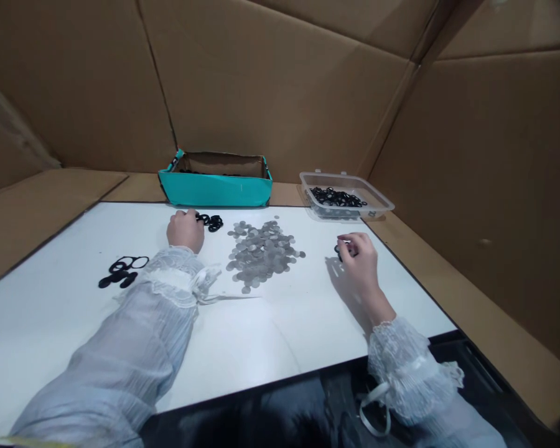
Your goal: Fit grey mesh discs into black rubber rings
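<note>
On the white tabletop, my left hand (185,231) is curled at the left edge of a small heap of black rings (213,224). Its fingertips are hidden, so whatever they grip cannot be made out. Over to the right, my right hand (361,258) has thumb and fingers bent together around black rings (338,250), which show partly between and beside the fingertips. Between the two hands spreads a pile of thin grey discs (264,252). Left of my left forearm lie several black round pieces and larger open rings (121,270).
A turquoise-sided box (217,190) stands at the back, with dark pieces just visible inside. To its right sits a clear plastic container (373,202) holding many black rings (336,197). Cardboard walls (280,93) enclose the table's back and sides.
</note>
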A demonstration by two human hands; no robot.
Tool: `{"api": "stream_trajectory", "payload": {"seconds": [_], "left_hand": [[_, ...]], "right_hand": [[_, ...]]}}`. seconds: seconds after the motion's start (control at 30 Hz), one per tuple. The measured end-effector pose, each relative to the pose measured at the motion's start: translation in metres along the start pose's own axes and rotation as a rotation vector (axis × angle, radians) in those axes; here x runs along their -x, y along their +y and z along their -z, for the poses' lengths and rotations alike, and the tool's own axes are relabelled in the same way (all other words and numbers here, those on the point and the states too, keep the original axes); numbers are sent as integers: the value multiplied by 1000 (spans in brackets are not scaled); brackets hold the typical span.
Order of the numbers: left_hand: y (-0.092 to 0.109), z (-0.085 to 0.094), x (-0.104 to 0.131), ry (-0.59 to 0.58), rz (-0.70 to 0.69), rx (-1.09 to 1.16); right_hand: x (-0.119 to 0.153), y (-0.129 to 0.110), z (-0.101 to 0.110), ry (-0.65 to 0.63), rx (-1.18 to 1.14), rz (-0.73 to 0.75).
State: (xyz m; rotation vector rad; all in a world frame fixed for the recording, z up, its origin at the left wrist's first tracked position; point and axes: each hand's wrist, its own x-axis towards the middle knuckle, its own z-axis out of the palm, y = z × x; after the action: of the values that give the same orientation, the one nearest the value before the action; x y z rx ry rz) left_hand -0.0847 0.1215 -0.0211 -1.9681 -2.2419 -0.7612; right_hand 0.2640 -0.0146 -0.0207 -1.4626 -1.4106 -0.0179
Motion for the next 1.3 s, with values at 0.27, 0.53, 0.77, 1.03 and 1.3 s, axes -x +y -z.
{"api": "stream_trajectory", "payload": {"seconds": [0.27,0.53,0.77,1.03,1.3], "left_hand": [[5,7,12,173,69,176],[71,16,83,18,-146,791],[76,25,93,-153,-348,674],[51,13,80,-229,-425,60],[51,12,81,-144,-443,152]], "right_hand": [[-10,-64,-60,-228,-302,89],[10,-75,-98,-561,-666,-219],[10,-66,-93,-536,-799,-290],[11,-61,-98,-477,-800,-347],[11,-62,-95,-518,-746,-424]]}}
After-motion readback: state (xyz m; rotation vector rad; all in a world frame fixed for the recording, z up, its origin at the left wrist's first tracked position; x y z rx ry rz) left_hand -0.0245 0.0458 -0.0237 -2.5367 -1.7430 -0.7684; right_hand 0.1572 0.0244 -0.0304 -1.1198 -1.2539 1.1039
